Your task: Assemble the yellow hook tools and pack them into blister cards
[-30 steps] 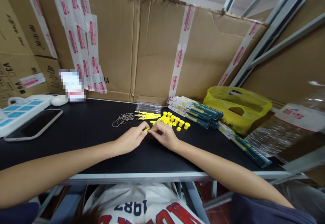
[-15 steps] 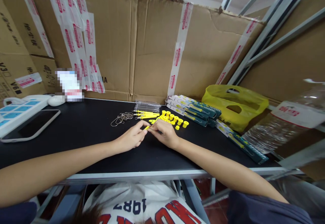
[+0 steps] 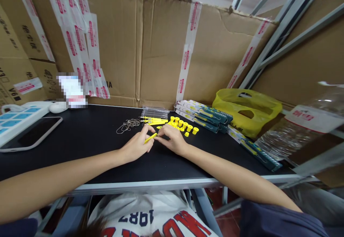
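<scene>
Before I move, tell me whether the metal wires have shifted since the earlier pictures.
No; judged against the cardboard wall, the metal wires lie where they did.

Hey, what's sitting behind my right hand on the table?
Small yellow caps show just past your right hand, with green-and-white boxes farther back to the right. Your hand blocks part of the black tabletop, so anything hidden there can't be seen.

On the worktop, left of the flanged caps, lie wire pieces and, farther left, a smartphone; behind and left, plastic tubes; right, cardboard boxes; farther right, a carrier bag.
</scene>
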A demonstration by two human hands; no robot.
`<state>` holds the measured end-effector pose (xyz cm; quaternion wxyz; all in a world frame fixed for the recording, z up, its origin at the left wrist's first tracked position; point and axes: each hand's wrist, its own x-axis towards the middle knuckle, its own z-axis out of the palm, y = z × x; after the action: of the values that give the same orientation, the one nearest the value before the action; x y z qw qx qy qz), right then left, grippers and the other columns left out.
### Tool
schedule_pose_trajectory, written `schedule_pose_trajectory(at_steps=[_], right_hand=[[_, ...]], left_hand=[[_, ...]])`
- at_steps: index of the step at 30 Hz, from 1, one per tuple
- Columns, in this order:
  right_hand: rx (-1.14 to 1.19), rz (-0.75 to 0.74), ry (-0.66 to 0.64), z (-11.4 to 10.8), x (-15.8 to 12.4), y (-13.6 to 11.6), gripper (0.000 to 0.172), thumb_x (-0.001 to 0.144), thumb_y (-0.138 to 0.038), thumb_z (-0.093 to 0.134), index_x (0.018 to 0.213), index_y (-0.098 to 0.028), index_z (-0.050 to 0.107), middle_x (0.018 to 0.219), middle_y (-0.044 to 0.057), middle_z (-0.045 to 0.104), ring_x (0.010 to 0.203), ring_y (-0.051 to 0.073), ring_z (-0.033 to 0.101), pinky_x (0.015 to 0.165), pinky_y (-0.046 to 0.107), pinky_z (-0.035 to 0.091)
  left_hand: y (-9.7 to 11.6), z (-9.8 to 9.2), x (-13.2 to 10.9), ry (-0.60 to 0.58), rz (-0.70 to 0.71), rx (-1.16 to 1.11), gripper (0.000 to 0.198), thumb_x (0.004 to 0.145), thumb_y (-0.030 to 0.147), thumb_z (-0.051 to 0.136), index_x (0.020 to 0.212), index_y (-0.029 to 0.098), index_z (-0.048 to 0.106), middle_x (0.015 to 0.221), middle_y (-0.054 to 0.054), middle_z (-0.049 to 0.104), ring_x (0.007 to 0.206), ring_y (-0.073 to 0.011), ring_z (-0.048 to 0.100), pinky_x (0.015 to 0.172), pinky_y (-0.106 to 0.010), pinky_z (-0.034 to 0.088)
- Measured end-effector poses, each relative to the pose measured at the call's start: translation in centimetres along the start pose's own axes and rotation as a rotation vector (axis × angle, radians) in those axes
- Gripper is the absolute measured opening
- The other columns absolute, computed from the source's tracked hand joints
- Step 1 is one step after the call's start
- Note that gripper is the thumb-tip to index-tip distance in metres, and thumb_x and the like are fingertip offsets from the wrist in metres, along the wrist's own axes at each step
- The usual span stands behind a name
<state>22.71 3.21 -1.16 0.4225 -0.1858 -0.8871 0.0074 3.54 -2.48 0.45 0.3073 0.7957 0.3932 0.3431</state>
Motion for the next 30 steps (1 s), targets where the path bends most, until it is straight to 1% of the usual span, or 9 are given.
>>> schedule_pose_trajectory(at_steps=[2, 4, 8, 13, 17, 21, 24, 27, 30], right_hand=[[0.038, 0.019, 0.003, 0.0, 0.0, 0.1, 0.020, 0.087, -0.037, 0.061, 0.080, -0.021, 0.052, 0.079, 0.005, 0.059, 0.075, 0.017, 0.055, 0.069, 0.032, 0.045], [0.074, 0.031, -0.012, -0.1, 0.1, 0.1, 0.022, 0.084, -0.038, 0.065, 0.087, -0.021, 0.052, 0.087, 0.006, 0.059, 0.080, 0.018, 0.055, 0.071, 0.032, 0.046], [0.119, 0.055, -0.051, -0.2, 0.2, -0.3, 0.018, 0.085, -0.033, 0.063, 0.093, -0.021, 0.052, 0.094, 0.008, 0.061, 0.086, 0.019, 0.055, 0.075, 0.034, 0.046], [0.151, 0.056, -0.064, -0.1, 0.3, -0.5, 0.009, 0.087, -0.028, 0.060, 0.087, -0.020, 0.056, 0.086, 0.006, 0.062, 0.081, 0.018, 0.056, 0.075, 0.033, 0.046], [0.185, 0.153, -0.040, -0.2, 0.3, -0.3, 0.010, 0.088, -0.026, 0.056, 0.081, -0.019, 0.056, 0.079, 0.004, 0.061, 0.073, 0.016, 0.056, 0.069, 0.029, 0.045], [0.190, 0.266, -0.053, -0.6, 0.4, 0.1, 0.016, 0.089, -0.029, 0.053, 0.077, -0.019, 0.055, 0.074, 0.003, 0.061, 0.067, 0.014, 0.054, 0.064, 0.027, 0.043], [0.178, 0.335, -0.053, -0.8, 0.4, 0.3, 0.022, 0.090, -0.034, 0.053, 0.074, -0.018, 0.055, 0.070, 0.001, 0.060, 0.062, 0.013, 0.051, 0.061, 0.026, 0.041], [0.198, 0.386, -0.050, -0.8, 0.3, 0.6, 0.029, 0.091, -0.038, 0.051, 0.070, -0.018, 0.052, 0.064, 0.000, 0.057, 0.058, 0.012, 0.049, 0.058, 0.025, 0.039], [0.281, 0.439, -0.060, -0.6, 0.2, 0.9, 0.034, 0.094, -0.039, 0.045, 0.068, -0.018, 0.051, 0.063, 0.000, 0.057, 0.058, 0.012, 0.053, 0.059, 0.025, 0.041]], left_hand=[[0.0, -0.2, 0.1, -0.036, -0.006, -0.005, 0.024, 0.085, 0.018, 0.040, 0.109, 0.020, 0.034, 0.056, 0.010, 0.050, 0.053, -0.0109, 0.047, 0.058, -0.023, 0.037], [0.1, -0.4, 0.1, -0.066, -0.009, -0.028, 0.028, 0.084, 0.017, 0.041, 0.111, 0.020, 0.033, 0.056, 0.010, 0.052, 0.054, -0.0108, 0.047, 0.059, -0.023, 0.038], [0.2, -0.6, 0.2, -0.104, -0.033, -0.122, 0.030, 0.082, 0.017, 0.044, 0.109, 0.022, 0.031, 0.061, 0.007, 0.060, 0.053, -0.0095, 0.048, 0.054, -0.021, 0.036], [0.1, -0.7, 0.4, -0.138, -0.102, -0.258, 0.027, 0.083, 0.021, 0.045, 0.106, 0.023, 0.030, 0.064, 0.006, 0.064, 0.038, -0.0052, 0.038, 0.041, -0.017, 0.030], [0.0, -1.0, 0.7, -0.126, -0.103, -0.299, 0.026, 0.083, 0.022, 0.046, 0.105, 0.022, 0.032, 0.064, 0.005, 0.063, 0.036, -0.0042, 0.037, 0.037, -0.015, 0.029], [-0.8, -2.0, 1.3, -0.023, -0.159, -0.225, 0.025, 0.081, 0.026, 0.050, 0.102, 0.021, 0.038, 0.065, 0.005, 0.062, 0.036, -0.0048, 0.040, 0.034, -0.014, 0.029], [-1.4, -3.1, 1.8, 0.031, -0.198, -0.110, 0.028, 0.078, 0.033, 0.058, 0.099, 0.019, 0.045, 0.069, 0.002, 0.064, 0.042, -0.0074, 0.049, 0.035, -0.016, 0.036], [-1.8, -4.1, 2.0, 0.038, -0.173, -0.016, 0.025, 0.078, 0.037, 0.059, 0.091, 0.017, 0.053, 0.069, -0.001, 0.065, 0.056, -0.0119, 0.060, 0.044, -0.019, 0.044], [-1.9, -4.5, 2.0, 0.005, -0.105, 0.051, 0.026, 0.080, 0.039, 0.058, 0.089, 0.015, 0.061, 0.068, -0.002, 0.065, 0.060, -0.0135, 0.062, 0.049, -0.021, 0.047]])
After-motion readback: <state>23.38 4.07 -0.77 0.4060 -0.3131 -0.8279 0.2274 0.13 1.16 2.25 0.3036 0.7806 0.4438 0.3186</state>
